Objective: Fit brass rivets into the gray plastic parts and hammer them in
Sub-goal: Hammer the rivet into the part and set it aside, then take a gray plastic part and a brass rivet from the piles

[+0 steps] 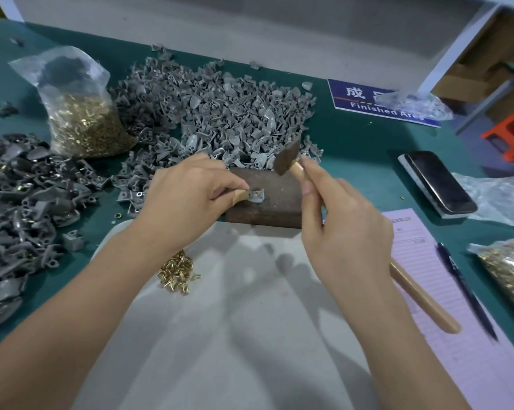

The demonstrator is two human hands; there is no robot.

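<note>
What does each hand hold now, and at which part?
The right hand grips the hammer by its wooden handle, close below the head. The left hand pinches one edge of the gray plastic part on the metal block.

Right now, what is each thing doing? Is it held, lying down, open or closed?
Left hand: pinches the gray part.
Gray part: lying on the metal block, a brass rivet in it.
Metal block: resting on the table.
Right hand: grips the hammer.
Hammer: raised above the block.
Rivet bag: open at the top, standing.
Loose rivets: piled on the gray mat.
Phone: screen dark, lying flat.
Pen: lying on pink paper.
</note>
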